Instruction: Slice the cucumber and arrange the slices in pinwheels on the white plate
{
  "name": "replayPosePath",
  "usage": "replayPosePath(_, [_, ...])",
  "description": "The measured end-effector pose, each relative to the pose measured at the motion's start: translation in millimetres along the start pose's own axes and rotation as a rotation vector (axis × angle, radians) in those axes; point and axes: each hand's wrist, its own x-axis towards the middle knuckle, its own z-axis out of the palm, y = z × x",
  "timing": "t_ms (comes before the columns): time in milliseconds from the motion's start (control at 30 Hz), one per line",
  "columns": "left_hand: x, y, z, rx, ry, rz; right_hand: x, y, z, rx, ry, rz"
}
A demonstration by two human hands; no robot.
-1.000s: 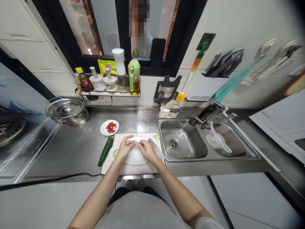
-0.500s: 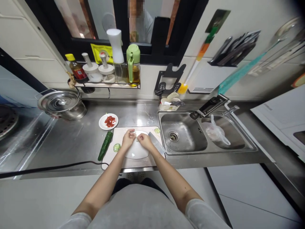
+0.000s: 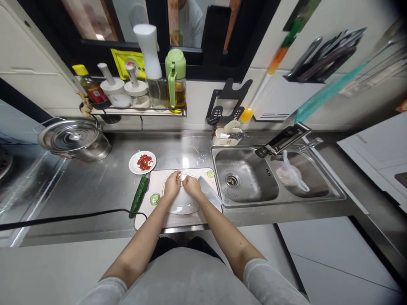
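Over the far part of a white plate [image 3: 183, 203], my left hand [image 3: 173, 184] and my right hand [image 3: 191, 185] meet with fingers pinched. Between their fingertips is a small pale-green piece that looks like a cucumber slice [image 3: 182, 179], mostly hidden by the fingers. The plate rests on a pale cutting board [image 3: 146, 212]. Left of it lie a few overlapping cucumber slices [image 3: 155, 198]; another slice [image 3: 210, 173] sits at the board's far right corner. A knife's broad blade [image 3: 208, 191] lies right of the plate, its handle not visible. A cucumber [image 3: 139, 195] lies along the board's left edge.
Behind the cucumber stands a small plate [image 3: 132, 168] of chopped red pieces. A black cable [image 3: 79, 217] crosses the counter to the board. On the right is a double sink [image 3: 246, 199] with a plastic bag [image 3: 291, 173]; at far left, a lidded steel pot [image 3: 95, 150].
The view has shifted slightly closer to the counter. My hands stay over the plate; my left fingers have closed in a little toward the right hand around the small piece.
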Motion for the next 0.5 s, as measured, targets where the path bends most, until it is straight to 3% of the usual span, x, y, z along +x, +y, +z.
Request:
replayPosePath(200, [-1.6, -1.3, -2.7, 0.26, 0.01, 0.067, -8.4, -8.5, -3.8, -0.159, -0.011, 0.014])
replayPosePath(500, [-7.7, -4.3, -9.0, 0.314, -0.005, 0.075, -38.2, -12.3, 8.9, -0.276, 0.003, -0.034])
